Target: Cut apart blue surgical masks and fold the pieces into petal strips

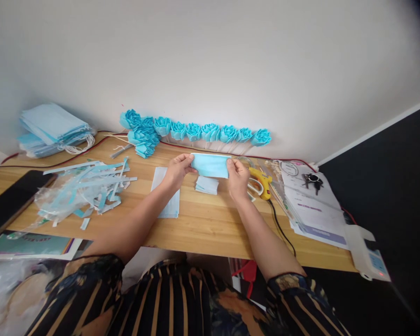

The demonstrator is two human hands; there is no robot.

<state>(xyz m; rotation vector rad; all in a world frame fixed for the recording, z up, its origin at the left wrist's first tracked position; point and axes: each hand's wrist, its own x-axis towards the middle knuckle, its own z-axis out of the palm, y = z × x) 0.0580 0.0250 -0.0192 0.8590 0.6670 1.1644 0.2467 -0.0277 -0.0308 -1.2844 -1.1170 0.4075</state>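
Note:
A light blue face mask sheet [210, 165] is stretched flat between my two hands, above the wooden table. My left hand [179, 169] pinches its left edge, and my right hand [237, 176] pinches the right edge. No ear loops show on it. Below it lies a small stack of cut pale blue pieces [206, 185]. Partly covered by my left forearm, another pale mask sheet [170, 207] rests on the table. A yellow glue gun [262, 183] and white-handled scissors [255, 186] lie just right of my right hand.
Blue mask-fabric flowers [210, 132] on sticks lean along the wall. At the left are a stack of masks [54, 123], a heap of cut strips [87, 186] and a phone [16, 200]. Papers [308, 205] with keys [313, 179] and a power strip [366, 252] are at the right.

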